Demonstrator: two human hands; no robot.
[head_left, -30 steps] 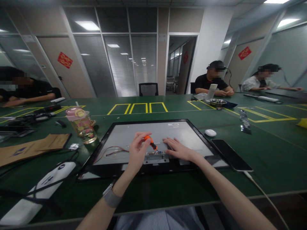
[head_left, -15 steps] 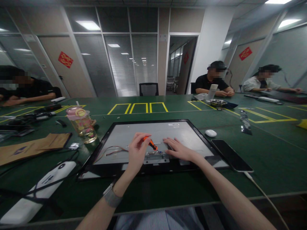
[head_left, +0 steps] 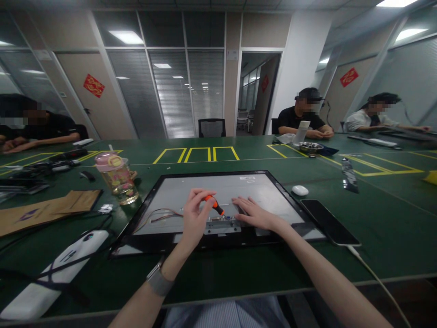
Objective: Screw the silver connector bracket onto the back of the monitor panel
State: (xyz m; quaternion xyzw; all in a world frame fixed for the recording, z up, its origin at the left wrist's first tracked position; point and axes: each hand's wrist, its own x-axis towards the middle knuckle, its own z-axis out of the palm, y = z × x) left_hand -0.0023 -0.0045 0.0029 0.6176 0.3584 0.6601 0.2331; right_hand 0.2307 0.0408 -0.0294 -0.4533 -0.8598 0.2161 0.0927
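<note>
A flat monitor panel (head_left: 205, 187) lies face down on the green table, its grey metal back up. My left hand (head_left: 194, 218) pinches a small orange-handled screwdriver (head_left: 214, 204), whose tip points down at a metal bracket (head_left: 221, 224) near the panel's front edge. My right hand (head_left: 254, 212) rests flat on the panel just right of the bracket, fingers stretched out. Thin coloured wires (head_left: 160, 214) run across the panel to the left of my left hand.
A pink-lidded bottle (head_left: 118, 177) and brown paper bag (head_left: 48, 210) lie left of the panel, a white device with black cords (head_left: 58, 269) at front left. A white mouse (head_left: 300, 190) and a phone (head_left: 329, 222) on a cable sit right. Three people are seated at the table.
My left fingers have shifted slightly on the screwdriver handle. My right hand and the panel stay where they were.
</note>
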